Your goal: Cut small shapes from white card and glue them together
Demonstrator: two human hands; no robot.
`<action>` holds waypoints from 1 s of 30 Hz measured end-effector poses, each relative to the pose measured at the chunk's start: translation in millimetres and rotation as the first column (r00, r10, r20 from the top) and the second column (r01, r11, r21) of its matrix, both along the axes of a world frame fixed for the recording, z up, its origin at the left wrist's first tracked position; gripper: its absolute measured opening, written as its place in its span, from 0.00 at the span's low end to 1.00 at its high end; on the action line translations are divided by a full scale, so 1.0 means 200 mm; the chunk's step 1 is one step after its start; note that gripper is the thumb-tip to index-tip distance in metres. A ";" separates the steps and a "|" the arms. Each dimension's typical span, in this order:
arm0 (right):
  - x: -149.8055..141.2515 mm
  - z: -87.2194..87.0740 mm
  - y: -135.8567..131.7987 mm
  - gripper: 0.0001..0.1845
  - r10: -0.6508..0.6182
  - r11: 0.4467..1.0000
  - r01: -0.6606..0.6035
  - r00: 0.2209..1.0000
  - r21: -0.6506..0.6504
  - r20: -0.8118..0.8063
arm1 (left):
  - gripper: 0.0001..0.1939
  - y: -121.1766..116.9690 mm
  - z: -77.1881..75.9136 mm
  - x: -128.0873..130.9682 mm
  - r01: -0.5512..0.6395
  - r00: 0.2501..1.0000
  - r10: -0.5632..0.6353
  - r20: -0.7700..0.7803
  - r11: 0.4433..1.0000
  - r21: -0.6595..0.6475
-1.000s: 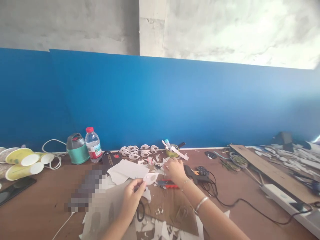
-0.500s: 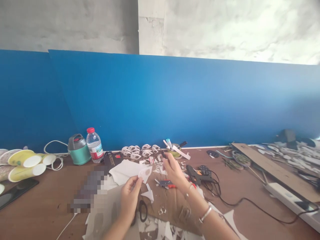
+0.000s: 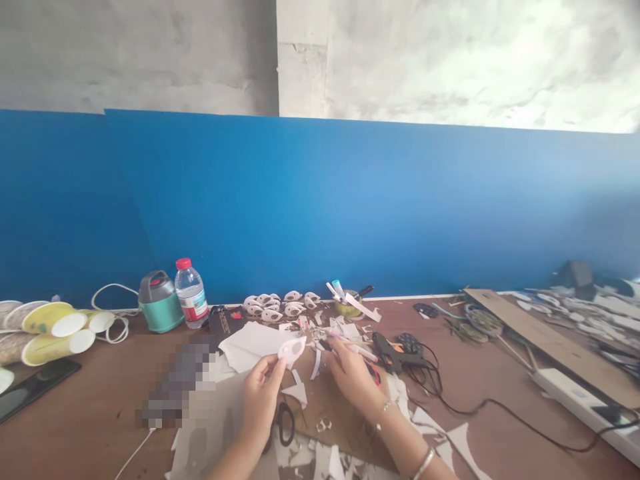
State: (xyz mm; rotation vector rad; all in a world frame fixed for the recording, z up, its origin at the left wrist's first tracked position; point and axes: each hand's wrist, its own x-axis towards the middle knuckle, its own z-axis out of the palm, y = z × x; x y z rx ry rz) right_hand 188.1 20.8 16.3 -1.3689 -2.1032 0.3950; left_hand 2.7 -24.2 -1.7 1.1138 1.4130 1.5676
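Observation:
My left hand (image 3: 263,390) is closed, pinching a white cutout (image 3: 292,349) shaped like a teardrop with an oval hole, between thumb and forefinger. To the right, my right hand (image 3: 353,373) is low over the littered worktop with its fingers bent together. A small dark tip (image 3: 325,345) shows at those fingers; what they hold is mostly hidden. A slim pinkish-white stick (image 3: 365,353), perhaps a pen, runs beside the knuckles. Dark-handled scissors (image 3: 286,425) lie near my left wrist. Several similar cutouts (image 3: 273,313) are grouped at the back.
White sheets (image 3: 253,347) and scraps (image 3: 295,390) surround the hands. A black glue gun (image 3: 395,353) with its cord lies at right, near a power strip (image 3: 575,400). Left stand a water bottle (image 3: 191,297), a teal container (image 3: 161,310) and paper cups (image 3: 55,323).
My right hand has come down and toward me, from above the scraps to just over them, and now covers much of the red cutter. My left hand keeps the cutout, turned slightly.

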 end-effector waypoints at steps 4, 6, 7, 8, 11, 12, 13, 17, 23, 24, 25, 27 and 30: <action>-0.04 -0.01 -0.06 0.14 0.001 0.997 -0.022 0.967 0.079 0.254 | 0.17 0.01 -0.02 0.00 0.002 1.000 -0.002 -0.012 1.000 0.003; -0.06 -0.02 -0.09 0.13 0.007 0.995 -0.043 0.931 0.092 0.366 | 0.17 0.01 -0.03 0.00 0.000 1.000 0.000 -0.011 1.000 0.009; -0.07 -0.02 -0.09 0.13 0.012 0.994 -0.054 0.915 0.091 0.404 | 0.17 0.01 -0.03 0.00 -0.003 1.000 0.004 -0.009 1.000 0.008; -0.07 -0.02 -0.10 0.12 0.018 0.995 -0.060 0.902 0.085 0.431 | 0.17 0.01 -0.03 0.00 -0.002 1.000 0.002 -0.006 1.000 0.005; -0.08 -0.03 -0.11 0.11 0.024 0.998 -0.052 0.870 0.043 0.492 | 0.18 0.00 -0.02 0.00 0.010 1.000 -0.010 0.005 1.000 -0.006; -0.08 -0.04 -0.11 0.12 0.025 0.998 -0.048 0.861 0.033 0.508 | 0.18 0.00 -0.02 0.00 0.012 1.000 -0.012 0.009 1.000 -0.007; -0.08 -0.04 -0.11 0.12 0.027 0.998 -0.048 0.854 0.028 0.520 | 0.18 0.00 -0.02 0.00 0.012 1.000 -0.011 0.016 1.000 -0.006; -0.07 -0.06 -0.11 0.09 0.031 0.996 -0.071 0.863 0.060 0.504 | 0.18 0.00 0.00 0.01 0.013 0.999 -0.013 0.039 1.000 -0.010; -0.08 -0.01 -0.14 0.10 0.039 0.993 -0.086 0.891 0.084 0.452 | 0.17 0.00 0.01 0.01 0.034 0.998 -0.033 0.058 0.999 -0.015; -0.08 0.00 -0.14 0.10 0.038 0.994 -0.079 0.902 0.078 0.431 | 0.17 0.00 0.01 0.01 0.038 0.997 -0.037 0.066 0.999 -0.020; -0.07 0.01 -0.15 0.12 0.037 0.995 -0.070 0.911 0.068 0.410 | 0.17 0.00 0.01 0.01 0.043 0.996 -0.041 0.075 0.999 -0.026; -0.06 0.02 -0.15 0.19 0.033 0.997 -0.055 0.923 0.046 0.383 | 0.17 0.00 0.01 0.01 0.058 0.994 -0.054 0.097 0.998 -0.037; -0.04 0.01 -0.15 0.30 0.036 0.998 -0.054 0.937 0.043 0.346 | 0.18 0.01 0.01 0.01 0.086 0.987 -0.078 0.140 0.995 -0.051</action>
